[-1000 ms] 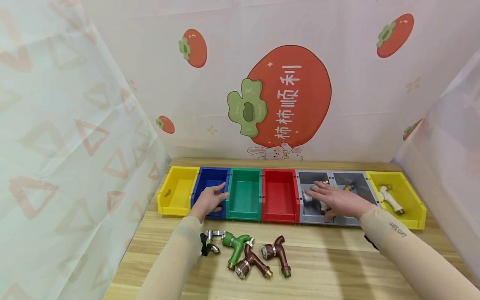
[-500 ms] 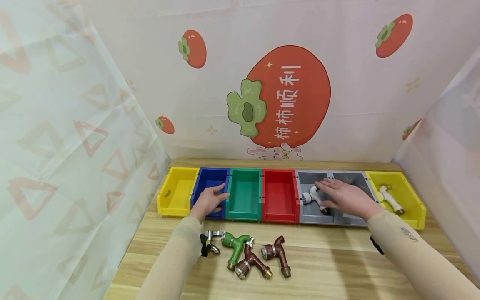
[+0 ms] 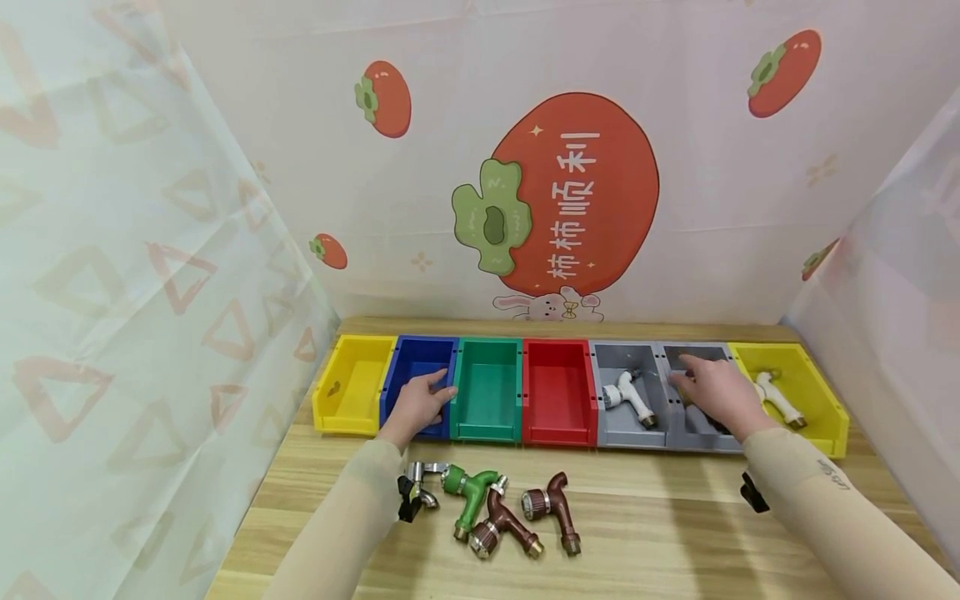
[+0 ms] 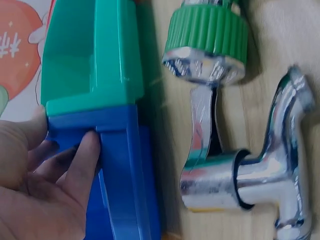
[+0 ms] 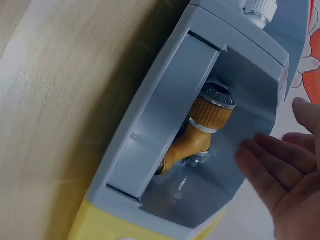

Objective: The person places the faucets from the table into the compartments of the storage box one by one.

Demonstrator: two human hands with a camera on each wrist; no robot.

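Note:
My left hand (image 3: 417,405) rests at the blue bin (image 3: 420,354), its fingertips touching the wall beside the green bin (image 3: 487,392); the left wrist view shows the hand (image 4: 45,185) with nothing held. Over the right grey bin (image 3: 675,425) my right hand (image 3: 720,393) hovers with bent fingers, holding nothing. In the right wrist view that hand (image 5: 285,172) is beside the bin's far edge, apart from an orange-brown tap (image 5: 192,142) lying inside. A white tap (image 3: 632,398) lies in the left grey bin (image 3: 611,435).
Another white tap (image 3: 780,400) lies in the right yellow bin (image 3: 825,433). The red bin (image 3: 558,392) and left yellow bin (image 3: 356,387) complete the row. On the table in front lie a chrome tap (image 3: 426,496), a green tap (image 3: 472,496) and two maroon taps (image 3: 506,525) (image 3: 558,508).
My right hand has moved rightward from the left grey bin to the right one, uncovering the white tap, and its fingers are more bent. My left hand has stayed in place.

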